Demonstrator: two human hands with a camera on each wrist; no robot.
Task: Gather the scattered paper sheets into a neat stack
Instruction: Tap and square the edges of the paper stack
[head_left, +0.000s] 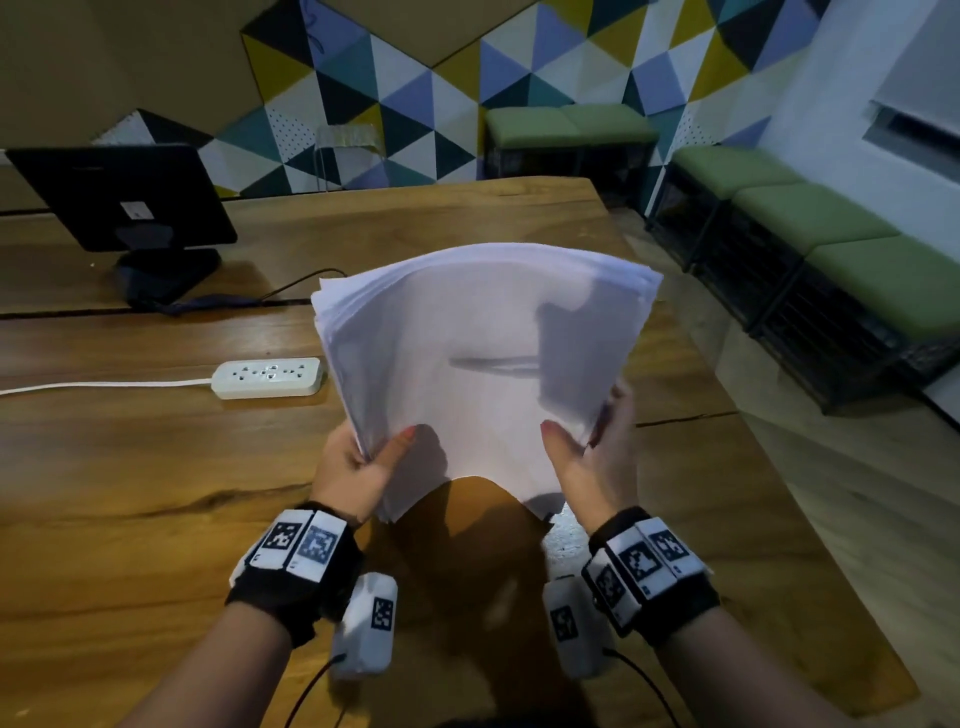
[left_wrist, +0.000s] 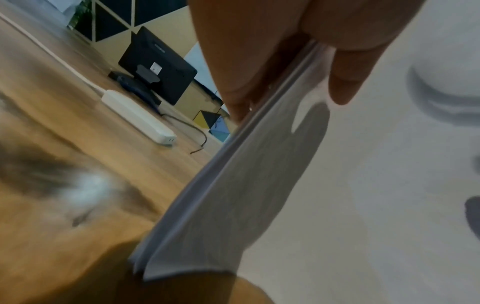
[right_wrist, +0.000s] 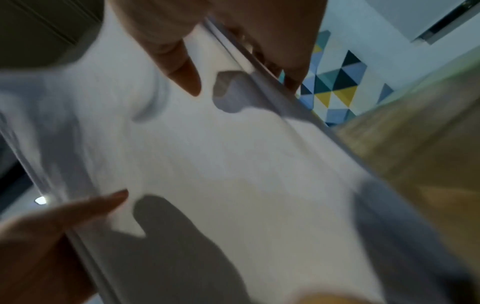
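The left thumb (head_left: 402, 439) lies flat on the top sheet near the lower left corner of the paper stack (head_left: 478, 364), and the other fingers of that hand sit behind the sheets, so the left hand (head_left: 353, 473) pinches the stack along its left edge. The left wrist view shows this closely: the thumb (left_wrist: 348, 82) presses on the front face while the fingers (left_wrist: 233, 72) back the pile from behind, with the layered sheet edges running between them. The right hand (head_left: 592, 462) does the same on the other side, its thumb (head_left: 558, 439) on the front and its fingers wrapped round the right edge; in the right wrist view the thumb (right_wrist: 182, 67) rests on the white face and the fingertips (right_wrist: 293, 67) show past the far edge.

The stack is held up in the air above the wooden table (head_left: 156, 467), tilted away from the person, with its lower edge arching upward between the two hands (the upper corners fan out slightly, so the sheets are not perfectly squared). Both wrists wear black bands carrying white marker blocks (head_left: 298, 543).

Further out on the table, to the left of the paper, lies a white power strip (head_left: 267, 376) with its cord trailing left. Behind that stands a black monitor (head_left: 124, 195), seen from the back. Green cushioned benches (head_left: 810, 218) line the patterned wall (head_left: 415, 98) beyond the table.
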